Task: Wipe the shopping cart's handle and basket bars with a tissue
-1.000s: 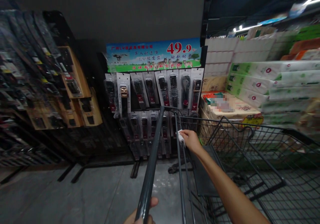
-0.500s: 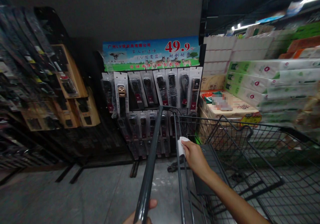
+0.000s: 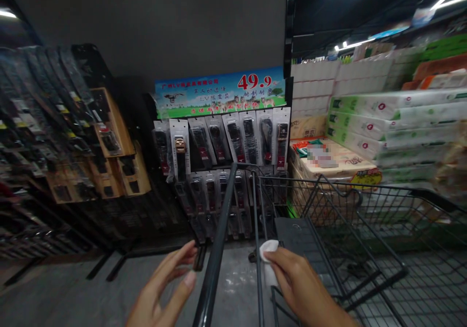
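Shopping cart [image 3: 297, 234] before belt display [image 3: 250, 135]

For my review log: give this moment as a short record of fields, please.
Foreground: dark wire shopping cart
Left hand: open, apart from the thick handle bar
Right hand: pinching a white cloth or tissue by a thin rail
Behind: packaged belts hanging under a blue sign, marked 49.9
Right side: stacked packs

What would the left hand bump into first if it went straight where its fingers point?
The left hand would probably meet the dark cart handlebar first, though depth is unclear.
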Demonstrator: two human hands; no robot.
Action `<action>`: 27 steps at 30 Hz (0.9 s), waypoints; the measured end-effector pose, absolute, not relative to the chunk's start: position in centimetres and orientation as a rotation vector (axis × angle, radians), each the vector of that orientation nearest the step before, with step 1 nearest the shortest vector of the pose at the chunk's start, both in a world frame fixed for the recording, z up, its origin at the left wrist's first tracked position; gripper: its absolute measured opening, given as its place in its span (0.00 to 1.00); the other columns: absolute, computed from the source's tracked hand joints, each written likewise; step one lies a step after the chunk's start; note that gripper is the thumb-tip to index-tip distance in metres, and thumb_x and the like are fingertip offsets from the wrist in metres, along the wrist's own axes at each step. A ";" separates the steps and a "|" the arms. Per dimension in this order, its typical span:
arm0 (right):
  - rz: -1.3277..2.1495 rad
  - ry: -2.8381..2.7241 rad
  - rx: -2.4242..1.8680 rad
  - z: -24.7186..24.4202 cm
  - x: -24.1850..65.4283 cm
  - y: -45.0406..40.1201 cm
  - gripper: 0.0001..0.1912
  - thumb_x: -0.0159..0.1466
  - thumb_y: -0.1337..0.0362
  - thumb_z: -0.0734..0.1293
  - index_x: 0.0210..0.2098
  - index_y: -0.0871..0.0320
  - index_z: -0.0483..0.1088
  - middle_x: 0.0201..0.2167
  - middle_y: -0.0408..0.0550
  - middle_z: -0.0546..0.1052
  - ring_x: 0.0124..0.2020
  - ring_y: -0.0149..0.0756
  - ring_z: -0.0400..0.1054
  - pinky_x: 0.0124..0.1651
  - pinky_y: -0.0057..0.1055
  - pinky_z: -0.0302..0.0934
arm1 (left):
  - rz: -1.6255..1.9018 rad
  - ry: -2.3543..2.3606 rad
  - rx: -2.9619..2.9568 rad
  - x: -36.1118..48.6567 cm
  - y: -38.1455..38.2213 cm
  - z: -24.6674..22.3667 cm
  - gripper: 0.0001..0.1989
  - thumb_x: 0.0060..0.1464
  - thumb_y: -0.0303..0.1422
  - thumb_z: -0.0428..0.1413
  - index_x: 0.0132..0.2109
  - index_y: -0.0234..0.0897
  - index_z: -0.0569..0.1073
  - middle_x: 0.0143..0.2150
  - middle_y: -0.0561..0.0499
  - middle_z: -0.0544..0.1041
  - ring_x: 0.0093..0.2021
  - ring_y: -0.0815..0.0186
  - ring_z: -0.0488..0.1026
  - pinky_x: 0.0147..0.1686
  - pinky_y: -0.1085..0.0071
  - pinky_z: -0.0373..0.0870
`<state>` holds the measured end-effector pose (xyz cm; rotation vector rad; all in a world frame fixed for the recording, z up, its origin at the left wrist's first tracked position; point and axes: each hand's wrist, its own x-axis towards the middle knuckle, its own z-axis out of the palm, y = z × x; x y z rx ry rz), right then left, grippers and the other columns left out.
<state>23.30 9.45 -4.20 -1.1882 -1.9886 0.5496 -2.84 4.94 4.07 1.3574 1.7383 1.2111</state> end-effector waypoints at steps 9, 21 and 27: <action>0.659 -2.090 -1.411 -2.3 22.2 9.5 0.14 0.64 0.69 0.58 0.37 0.55 0.76 0.37 0.50 0.75 0.39 0.38 0.73 0.42 0.29 0.64 | 0.766 1.292 2.397 3.9 9.8 7.8 0.15 0.57 0.32 0.54 0.51 0.43 0.74 0.45 0.46 0.78 0.48 0.58 0.73 0.49 0.62 0.69; 0.469 -1.983 -1.541 -2.2 21.0 14.6 0.13 0.65 0.71 0.57 0.38 0.60 0.73 0.39 0.52 0.76 0.41 0.40 0.71 0.41 0.29 0.60 | 0.723 1.696 2.438 2.4 19.0 3.0 0.17 0.54 0.21 0.55 0.51 0.32 0.69 0.61 0.40 0.64 0.62 0.47 0.59 0.55 0.43 0.61; 0.423 -2.037 -1.491 -2.4 21.1 16.5 0.12 0.65 0.71 0.56 0.38 0.61 0.71 0.37 0.52 0.76 0.38 0.38 0.71 0.38 0.29 0.58 | 0.812 1.649 2.250 1.9 19.4 2.5 0.16 0.57 0.21 0.49 0.52 0.27 0.70 0.62 0.34 0.62 0.64 0.48 0.57 0.60 0.45 0.54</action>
